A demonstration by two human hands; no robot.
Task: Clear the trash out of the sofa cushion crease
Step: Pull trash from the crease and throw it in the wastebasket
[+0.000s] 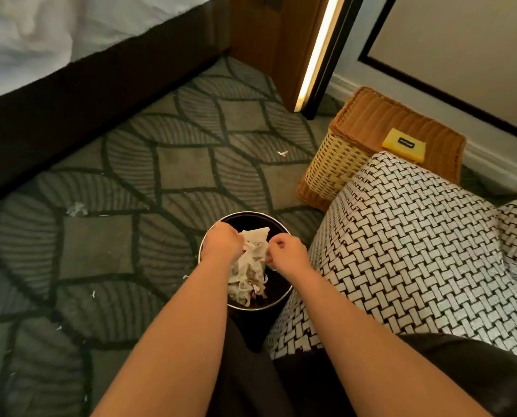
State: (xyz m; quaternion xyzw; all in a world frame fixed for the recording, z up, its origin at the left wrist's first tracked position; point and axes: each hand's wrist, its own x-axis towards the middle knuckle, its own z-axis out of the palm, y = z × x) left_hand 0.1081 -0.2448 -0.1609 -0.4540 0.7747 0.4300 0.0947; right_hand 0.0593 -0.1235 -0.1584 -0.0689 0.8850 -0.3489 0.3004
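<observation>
Left hand tight round crumpled paper

From my feed I can make out only one marking. It is a small black label with pale lettering, and it sits on a yellow card lying flat on the lid of the wicker basket beside the sofa. The lettering is a short single line, too small and soft on my screen to read, so I cannot give a word, brand or number from it. I find no other legible text, number or sign in this view.
</observation>
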